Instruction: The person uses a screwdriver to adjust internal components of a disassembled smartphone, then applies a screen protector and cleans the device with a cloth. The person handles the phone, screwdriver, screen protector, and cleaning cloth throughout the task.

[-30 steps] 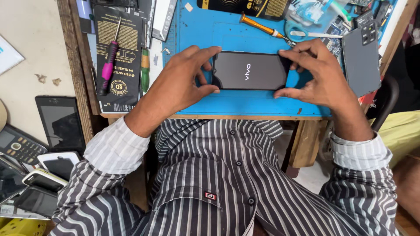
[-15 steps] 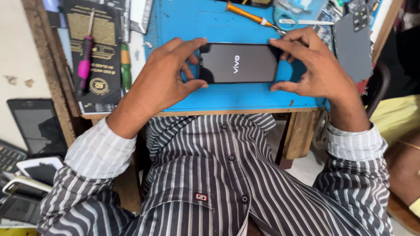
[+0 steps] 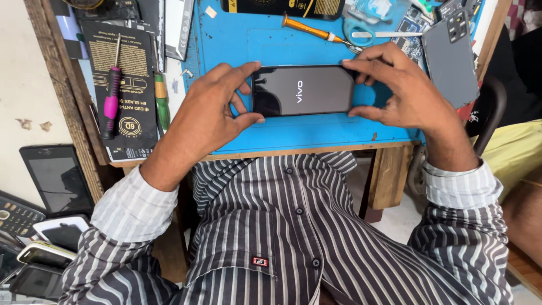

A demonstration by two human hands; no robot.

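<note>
Both my left hand [image 3: 212, 110] and right hand [image 3: 403, 93] pinch the black smartphone [image 3: 303, 90] by its ends; uneven pressure could crack its screen.

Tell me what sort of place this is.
Probably a phone repair bench: both hands, left hand and right hand, grip a phone on a blue mat, with screwdrivers and spare phones around.

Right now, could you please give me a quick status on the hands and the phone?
Left hand and right hand grip opposite ends of the black rectangular smartphone. Phone lies flat on blue work mat. Orange-handled screwdriver beyond it, not touching.
</note>
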